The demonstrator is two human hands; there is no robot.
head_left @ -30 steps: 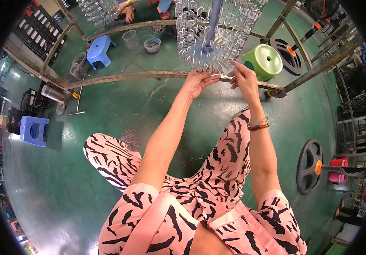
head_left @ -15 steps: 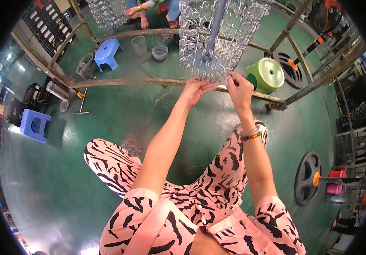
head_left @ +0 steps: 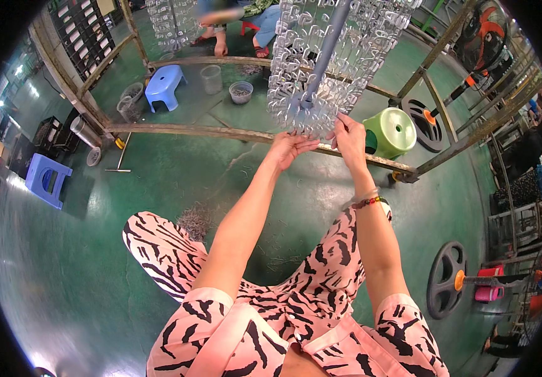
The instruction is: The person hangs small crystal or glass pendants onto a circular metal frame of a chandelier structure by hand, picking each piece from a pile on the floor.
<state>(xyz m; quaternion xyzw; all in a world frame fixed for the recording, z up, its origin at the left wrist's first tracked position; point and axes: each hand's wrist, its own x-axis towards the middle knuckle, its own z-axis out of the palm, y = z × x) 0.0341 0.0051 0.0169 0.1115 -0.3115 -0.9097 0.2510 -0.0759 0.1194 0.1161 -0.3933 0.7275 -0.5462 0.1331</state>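
A hanging rack (head_left: 288, 85) is packed with rows of shiny bent metal pieces around a grey central pole (head_left: 325, 56). Its lower end hangs just above both my hands. My left hand (head_left: 288, 149) is palm up under the bottom row, with its fingers stretched to the right; whether a small piece lies in it is too fine to see. At the rack's lower right corner, my right hand (head_left: 350, 143) has its thumb and fingers pinched together beside the metal pieces. Whatever is between those fingertips is hidden.
A metal frame (head_left: 189, 129) surrounds the rack. Beyond it are a blue stool (head_left: 165, 87), a tub of small parts (head_left: 241, 93) and another person (head_left: 259, 25) by a second rack (head_left: 173, 25). A green stool (head_left: 397, 133) and fan (head_left: 485, 38) stand right; loose metal pieces (head_left: 195, 221) lie by my knee.
The view has shifted slightly, so the rack and frame sit a little lower. My right hand stays pinched at the rack's lower right, and my left hand remains under its bottom edge.
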